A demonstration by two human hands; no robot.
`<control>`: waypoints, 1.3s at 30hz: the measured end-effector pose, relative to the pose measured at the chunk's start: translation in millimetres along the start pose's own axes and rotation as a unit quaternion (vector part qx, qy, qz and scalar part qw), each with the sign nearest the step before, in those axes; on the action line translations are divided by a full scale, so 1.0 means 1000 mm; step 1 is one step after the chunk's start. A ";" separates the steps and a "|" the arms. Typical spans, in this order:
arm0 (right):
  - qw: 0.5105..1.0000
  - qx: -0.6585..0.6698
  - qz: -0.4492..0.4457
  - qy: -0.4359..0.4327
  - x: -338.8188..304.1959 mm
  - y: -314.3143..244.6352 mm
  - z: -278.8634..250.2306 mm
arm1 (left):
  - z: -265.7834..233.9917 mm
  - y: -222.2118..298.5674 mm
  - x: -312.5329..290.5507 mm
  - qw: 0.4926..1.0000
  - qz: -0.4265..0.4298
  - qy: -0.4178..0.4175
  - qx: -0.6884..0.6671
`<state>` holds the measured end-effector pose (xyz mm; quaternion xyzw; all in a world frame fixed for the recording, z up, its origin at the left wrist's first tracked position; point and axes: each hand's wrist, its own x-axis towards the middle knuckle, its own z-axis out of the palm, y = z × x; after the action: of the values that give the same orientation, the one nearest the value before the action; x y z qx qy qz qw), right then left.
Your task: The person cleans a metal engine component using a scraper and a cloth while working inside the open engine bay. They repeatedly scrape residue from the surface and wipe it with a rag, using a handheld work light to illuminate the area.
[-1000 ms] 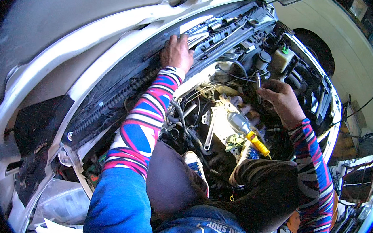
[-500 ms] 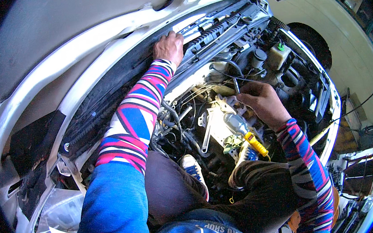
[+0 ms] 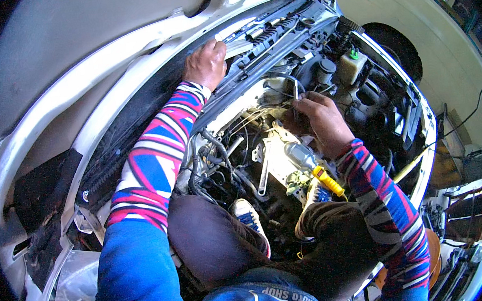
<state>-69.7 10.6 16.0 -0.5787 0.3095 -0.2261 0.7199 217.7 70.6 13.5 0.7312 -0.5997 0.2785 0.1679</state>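
My right hand (image 3: 323, 118) is closed in a pinch over the engine bay, holding a slim metal rod (image 3: 295, 90) nearly upright. The rod's lower end is hidden by the fingers and shadow. Farther up and to the left, my left hand (image 3: 206, 64) is curled at the dark panel along the far edge of the bay. A pale strip (image 3: 237, 48) shows beside its fingers; whether they grip it is unclear. Between my arms, a silver wrench (image 3: 264, 174) lies on the engine parts. Close to it rests a lamp with a clear housing and a yellow handle (image 3: 328, 181).
Dark hoses (image 3: 217, 144) run left of the wrench. A pale reservoir (image 3: 353, 67) with a green cap stands at the far right. My sneakers (image 3: 250, 219) are down among the engine parts. The raised white hood (image 3: 95, 77) arches overhead at left.
Both hands have shifted slightly left in the picture. The metal rod shows longer above my right fingers, and more of the pale strip shows beside my left hand.
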 end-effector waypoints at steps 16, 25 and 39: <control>0.854 0.508 -0.110 -0.038 -0.006 -0.029 0.007 | -0.141 0.171 0.010 0.979 0.175 0.017 -0.103; 0.862 0.491 -0.099 -0.081 -0.097 -0.043 -0.029 | -0.194 0.240 -0.010 0.944 0.292 0.043 -0.149; 0.833 0.552 0.038 -0.001 -0.199 0.059 0.033 | -0.209 0.205 -0.122 0.827 0.125 -0.286 -0.468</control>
<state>-189.2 182.7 0.0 -0.0733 0.1539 -0.3314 0.9279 -39.5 241.5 85.6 0.5306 -0.7654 -0.2390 0.2749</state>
